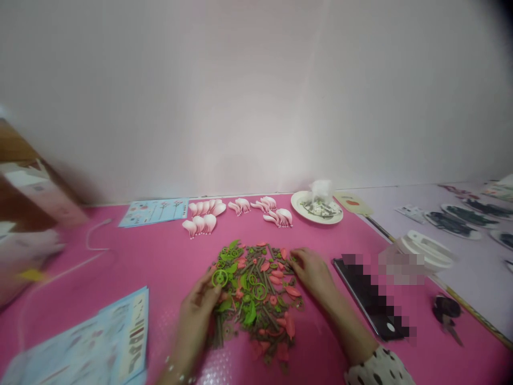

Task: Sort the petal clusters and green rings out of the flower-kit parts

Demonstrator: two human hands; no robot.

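Observation:
A heap of small plastic parts (256, 289), green, brown and coral red, lies on the pink table (160, 262) in front of me. My left hand (198, 315) rests at the heap's left edge, fingers curled, with a green ring piece (219, 278) at its fingertips. My right hand (315, 272) lies on the heap's right side, fingers bent down into the pieces. The picture is blurred, so what either hand grips stays unclear. Behind the heap lie several pink petal pieces (200, 224) in groups.
A white plate (316, 208) with small bits stands at the back. Blue instruction sheets lie at front left (100, 342) and back left (154, 211). A dark phone (368, 299) and keys (447, 310) lie at right. Boxes (28, 214) stand at left.

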